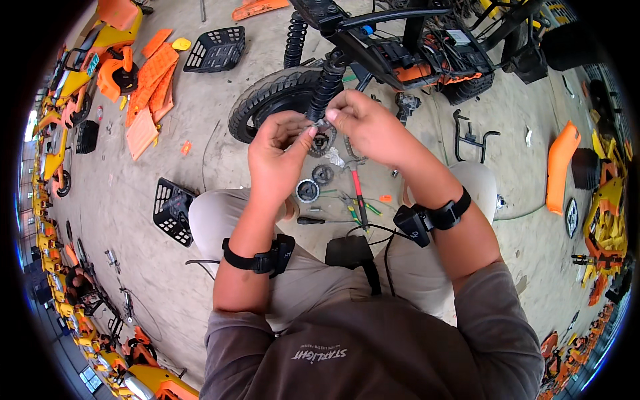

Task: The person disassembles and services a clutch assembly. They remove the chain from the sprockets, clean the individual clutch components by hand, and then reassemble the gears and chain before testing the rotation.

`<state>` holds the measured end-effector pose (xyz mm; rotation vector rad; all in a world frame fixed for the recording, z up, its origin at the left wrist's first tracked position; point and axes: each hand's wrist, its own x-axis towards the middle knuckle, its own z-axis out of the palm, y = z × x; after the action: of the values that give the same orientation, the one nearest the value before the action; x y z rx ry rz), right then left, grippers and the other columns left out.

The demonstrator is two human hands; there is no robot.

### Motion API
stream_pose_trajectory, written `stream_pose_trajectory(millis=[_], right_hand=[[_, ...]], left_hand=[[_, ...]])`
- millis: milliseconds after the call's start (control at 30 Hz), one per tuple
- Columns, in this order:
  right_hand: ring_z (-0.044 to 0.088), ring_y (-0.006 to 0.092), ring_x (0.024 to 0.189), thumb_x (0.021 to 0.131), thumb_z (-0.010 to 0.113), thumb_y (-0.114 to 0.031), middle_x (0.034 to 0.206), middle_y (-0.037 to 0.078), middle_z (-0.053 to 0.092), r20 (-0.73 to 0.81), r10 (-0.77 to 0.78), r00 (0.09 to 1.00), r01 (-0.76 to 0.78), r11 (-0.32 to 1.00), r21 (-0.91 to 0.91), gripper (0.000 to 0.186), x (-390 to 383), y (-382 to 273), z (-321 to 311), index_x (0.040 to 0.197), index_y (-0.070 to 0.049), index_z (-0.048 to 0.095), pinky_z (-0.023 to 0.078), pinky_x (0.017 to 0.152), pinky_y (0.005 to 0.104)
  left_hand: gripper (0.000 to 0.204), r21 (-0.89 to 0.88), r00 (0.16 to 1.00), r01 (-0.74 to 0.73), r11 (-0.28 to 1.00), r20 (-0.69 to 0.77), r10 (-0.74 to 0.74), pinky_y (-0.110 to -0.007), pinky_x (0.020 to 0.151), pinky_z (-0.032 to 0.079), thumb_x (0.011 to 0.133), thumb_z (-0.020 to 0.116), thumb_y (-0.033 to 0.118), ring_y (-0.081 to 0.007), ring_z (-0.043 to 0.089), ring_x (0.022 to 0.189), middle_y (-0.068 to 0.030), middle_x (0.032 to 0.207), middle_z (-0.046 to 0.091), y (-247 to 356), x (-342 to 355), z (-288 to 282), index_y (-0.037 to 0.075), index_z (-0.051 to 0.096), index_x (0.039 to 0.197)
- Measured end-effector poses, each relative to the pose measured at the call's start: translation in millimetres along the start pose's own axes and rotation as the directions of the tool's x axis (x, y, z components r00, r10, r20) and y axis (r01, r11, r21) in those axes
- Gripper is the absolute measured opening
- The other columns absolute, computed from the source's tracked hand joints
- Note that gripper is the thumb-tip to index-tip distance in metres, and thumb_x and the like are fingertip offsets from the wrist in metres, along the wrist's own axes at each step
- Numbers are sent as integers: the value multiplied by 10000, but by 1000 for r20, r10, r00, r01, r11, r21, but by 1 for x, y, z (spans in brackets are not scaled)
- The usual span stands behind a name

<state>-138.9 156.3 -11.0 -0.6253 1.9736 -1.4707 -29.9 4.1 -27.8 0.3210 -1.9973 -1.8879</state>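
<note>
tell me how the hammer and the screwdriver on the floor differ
The hammer has a red and black handle; the screwdriver has a black one.
The hammer lies lengthwise, its head on the far side; the screwdriver lies crosswise, its handle to the left and its shaft to the right.
The hammer has a crosswise head, whereas the screwdriver has a slim, straight shaft.
Both lie on the concrete floor.
</note>
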Motion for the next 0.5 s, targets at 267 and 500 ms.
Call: stream_pose_trajectory(millis=[267, 500], right_hand=[[435, 62, 568, 985, 592, -324, 1015, 73, 680, -39, 290, 956, -234, 838, 493, 321, 16, -23, -26, 1106, -27, 600, 326, 448, 193], [468, 99, 647, 927, 648, -247, 1068, 136, 645, -4, 299, 954, -209, 673, 710, 276, 34, -13, -48, 1082, -23, 608, 314, 447, 185]], left_hand=[[218, -167, 985, 162, 973, -24, -169, -274, 735, 536, 890, 704, 3, -143, 661, 814, -115, 926, 700, -16, 29, -11, -22, 564, 1055], [112, -395, 917, 352, 848, -34, -397, -297, 734, 537, 905, 691, 44, -190, 654, 771, -105, 846, 674, -11, 53, -41, 27, 587, 944]])
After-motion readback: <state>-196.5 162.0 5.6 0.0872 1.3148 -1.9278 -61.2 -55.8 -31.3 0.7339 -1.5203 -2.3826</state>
